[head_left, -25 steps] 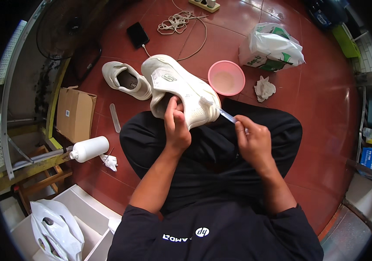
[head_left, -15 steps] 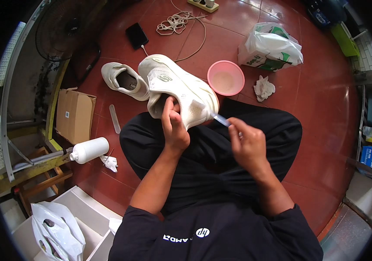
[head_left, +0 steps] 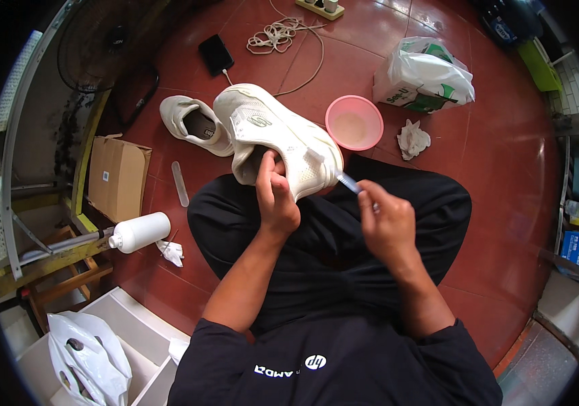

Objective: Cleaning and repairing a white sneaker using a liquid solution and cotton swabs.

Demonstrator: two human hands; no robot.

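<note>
A white sneaker [head_left: 283, 135] is held over my crossed legs, its sole edge facing up and to the right. My left hand [head_left: 276, 196] grips it at the collar, with some fingers inside the opening. In my right hand [head_left: 385, 220] is a slim toothbrush [head_left: 349, 181] with a pale blue handle. The brush's head touches the sneaker's sole edge near the heel. Its bristles are too small to make out. The matching white sneaker [head_left: 196, 126] lies on the floor behind and to the left. Close beyond the held sneaker stands a pink bowl [head_left: 354, 122] with cloudy liquid.
A crumpled tissue [head_left: 412, 139] and a white plastic bag [head_left: 425, 76] lie to the right. At left are a cardboard box [head_left: 119, 177], a white bottle [head_left: 141, 232] and a flat pale strip [head_left: 179, 183]. Farther off lie a phone [head_left: 216, 55] and a coiled cable [head_left: 274, 35].
The toothbrush has shifted slightly along the sole edge with my right hand. My left hand keeps its grip on the sneaker, which has hardly moved. The whole view has slid a little.
</note>
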